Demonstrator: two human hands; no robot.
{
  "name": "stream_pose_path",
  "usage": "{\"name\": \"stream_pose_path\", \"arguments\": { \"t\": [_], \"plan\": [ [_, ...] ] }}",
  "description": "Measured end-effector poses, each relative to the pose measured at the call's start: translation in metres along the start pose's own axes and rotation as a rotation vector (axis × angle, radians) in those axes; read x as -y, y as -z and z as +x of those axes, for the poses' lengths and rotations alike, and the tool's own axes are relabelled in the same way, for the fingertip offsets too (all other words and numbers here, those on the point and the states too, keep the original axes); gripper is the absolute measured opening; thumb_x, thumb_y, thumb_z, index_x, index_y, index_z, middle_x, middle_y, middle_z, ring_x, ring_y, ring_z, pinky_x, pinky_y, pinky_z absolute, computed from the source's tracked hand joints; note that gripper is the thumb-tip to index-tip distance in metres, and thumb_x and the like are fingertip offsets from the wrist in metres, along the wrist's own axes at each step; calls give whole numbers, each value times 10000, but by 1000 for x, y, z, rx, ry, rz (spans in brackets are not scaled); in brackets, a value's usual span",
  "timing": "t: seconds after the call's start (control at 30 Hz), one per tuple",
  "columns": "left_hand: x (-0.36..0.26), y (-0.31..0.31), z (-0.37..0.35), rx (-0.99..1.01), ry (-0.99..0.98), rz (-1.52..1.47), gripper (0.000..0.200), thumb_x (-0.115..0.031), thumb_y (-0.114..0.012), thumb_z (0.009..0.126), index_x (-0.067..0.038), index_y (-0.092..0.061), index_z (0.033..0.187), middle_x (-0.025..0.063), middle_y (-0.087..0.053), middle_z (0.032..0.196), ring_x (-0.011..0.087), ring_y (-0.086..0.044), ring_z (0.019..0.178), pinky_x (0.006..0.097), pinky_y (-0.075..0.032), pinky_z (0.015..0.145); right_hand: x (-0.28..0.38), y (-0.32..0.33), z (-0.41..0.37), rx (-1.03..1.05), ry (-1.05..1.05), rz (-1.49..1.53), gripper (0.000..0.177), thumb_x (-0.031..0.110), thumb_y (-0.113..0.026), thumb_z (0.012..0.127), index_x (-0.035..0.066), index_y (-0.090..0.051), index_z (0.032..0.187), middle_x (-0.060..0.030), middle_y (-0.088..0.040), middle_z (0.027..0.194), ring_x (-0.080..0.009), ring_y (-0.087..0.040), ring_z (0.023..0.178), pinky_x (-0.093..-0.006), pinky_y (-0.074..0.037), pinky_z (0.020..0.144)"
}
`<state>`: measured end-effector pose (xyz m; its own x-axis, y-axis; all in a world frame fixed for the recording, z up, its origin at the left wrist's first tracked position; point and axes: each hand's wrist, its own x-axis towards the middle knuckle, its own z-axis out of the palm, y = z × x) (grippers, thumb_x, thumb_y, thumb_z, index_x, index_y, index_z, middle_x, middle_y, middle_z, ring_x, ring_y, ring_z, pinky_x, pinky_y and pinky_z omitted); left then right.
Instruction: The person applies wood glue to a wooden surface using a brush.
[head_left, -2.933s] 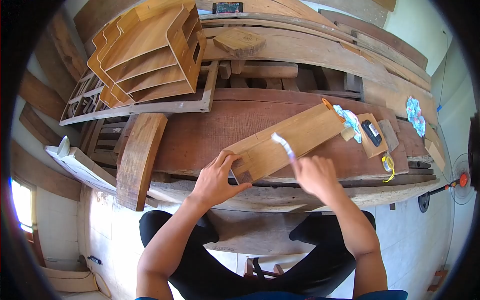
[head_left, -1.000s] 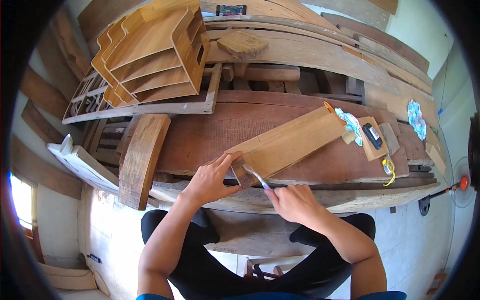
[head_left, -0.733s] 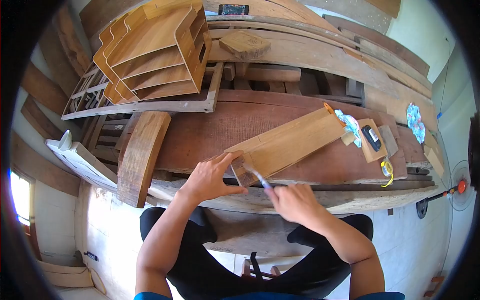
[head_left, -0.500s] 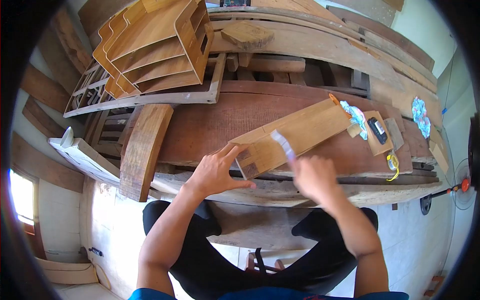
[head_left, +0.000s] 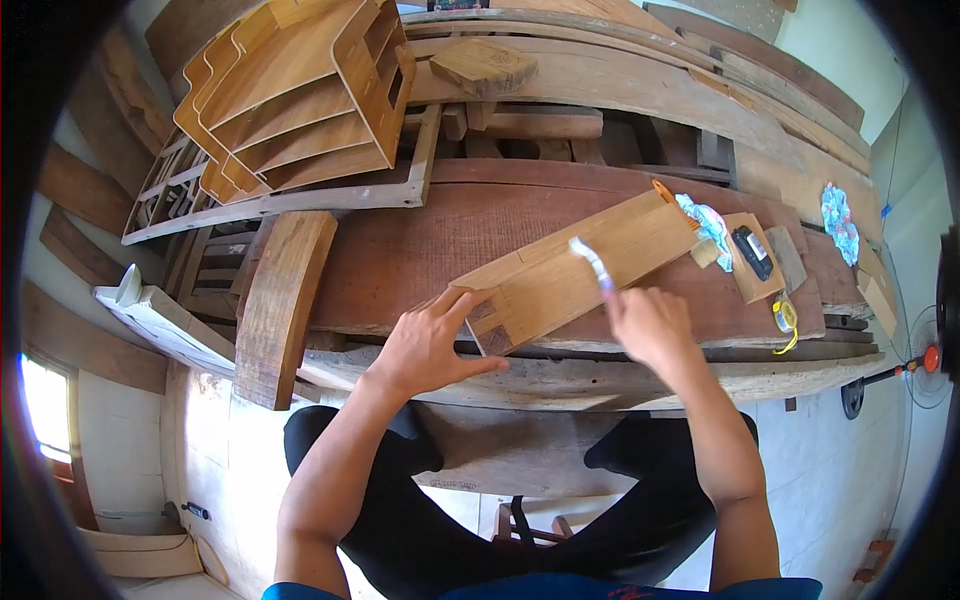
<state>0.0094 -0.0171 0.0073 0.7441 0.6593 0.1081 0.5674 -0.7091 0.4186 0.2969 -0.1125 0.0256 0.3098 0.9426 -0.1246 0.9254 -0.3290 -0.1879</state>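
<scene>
A long wooden piece (head_left: 590,270) with a jointed, dark-grained end lies slanted on the reddish-brown plank. At its near left end rests my left hand (head_left: 425,340), fingertips on the upper corner and thumb stretched apart below. My right hand (head_left: 652,325) is closed around the handle of a slim white toothbrush (head_left: 592,262), its head over the top face of the wood. An orange-handled tool (head_left: 661,188) is at the far end of the piece, beside a crumpled blue patterned cloth (head_left: 707,221).
Right of the wood are a small block (head_left: 704,253), a black device (head_left: 752,252) on a wooden board and a yellow tape measure (head_left: 785,315). A second cloth (head_left: 840,222) lies farther right. A wooden shelf organizer (head_left: 300,110) stands at back left, near a thick timber (head_left: 285,300).
My right hand has moved a little to the right with the toothbrush, its head shifting along the wood. My left hand stays at the end of the piece.
</scene>
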Motion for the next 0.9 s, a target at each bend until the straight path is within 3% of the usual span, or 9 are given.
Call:
{"name": "stream_pose_path", "arguments": {
  "t": [0.1, 0.17, 0.37, 0.47, 0.6, 0.63, 0.77, 0.83, 0.9],
  "plan": [
    [1, -2, -1, -6, -9, 25, 844, -631, -857, 781, -117, -578, 1390, 140, -636, 1365, 346, -721, 1132, 485, -596, 974, 7, -9, -17, -75, 107, -136, 607, 439, -437, 1103, 38, -771, 793, -245, -736, 766, -413, -750, 766, -587, -551, 727],
    [1, -3, 2, 20, 7, 13, 860, -675, -801, 813, -105, -567, 1412, 162, -622, 1372, 378, -711, 1140, 481, -594, 987, 36, -7, -38, 320, 246, 12, 633, 497, -416, 1106, 52, -770, 829, -240, -725, 761, -436, -741, 771, -589, -561, 756],
    [5, -4, -3, 10, -5, 14, 833, -665, -799, 823, -116, -583, 1411, 156, -619, 1373, 386, -719, 1114, 483, -603, 969, -20, -3, 7, -52, -52, -46, 635, 496, -437, 1091, 39, -777, 811, -236, -734, 756, -447, -747, 785, -586, -568, 795],
    [4, -6, 0, 3, -10, 5, 836, -674, -782, 835, -107, -580, 1416, 163, -611, 1373, 403, -720, 1101, 491, -604, 957, 25, -9, -36, 241, 247, 23, 660, 481, -429, 1099, 18, -766, 769, -255, -732, 784, -466, -740, 805, -604, -560, 815],
    [1, -3, 1, 11, 14, -34, 831, -669, -792, 827, -102, -592, 1400, 164, -615, 1358, 408, -720, 1095, 496, -606, 939, -1, 11, -1, 139, -54, 48, 680, 478, -423, 1103, 2, -755, 748, -236, -736, 781, -434, -741, 748, -563, -581, 753],
    [2, -2, -1, 9, 5, -25, 832, -670, -793, 825, -101, -591, 1398, 164, -615, 1355, 410, -721, 1090, 497, -606, 940, -12, 7, 6, -78, -8, -46, 683, 477, -412, 1104, 4, -760, 755, -243, -735, 773, -423, -749, 755, -553, -586, 727],
    [2, -6, 0, -8, 12, -12, 847, -626, -850, 788, -118, -571, 1405, 150, -614, 1365, 372, -725, 1096, 488, -597, 964, 30, -18, -40, 236, 300, -12, 644, 479, -439, 1096, 43, -766, 753, -251, -729, 741, -422, -750, 735, -543, -574, 695],
    [4, -5, 1, 18, 4, 3, 873, -596, -884, 767, -131, -547, 1424, 142, -602, 1383, 349, -721, 1113, 483, -588, 986, 28, -23, -43, -9, 383, -41, 625, 469, -457, 1092, 43, -769, 756, -235, -721, 705, -422, -743, 689, -544, -571, 664],
    [2, -3, -1, 28, -18, 3, 906, -583, -897, 756, -141, -520, 1451, 139, -579, 1403, 344, -712, 1129, 484, -578, 1007, 5, -13, -7, -24, 111, -37, 623, 462, -451, 1096, 55, -767, 745, -220, -713, 675, -416, -736, 653, -550, -567, 643]
  ]
}}
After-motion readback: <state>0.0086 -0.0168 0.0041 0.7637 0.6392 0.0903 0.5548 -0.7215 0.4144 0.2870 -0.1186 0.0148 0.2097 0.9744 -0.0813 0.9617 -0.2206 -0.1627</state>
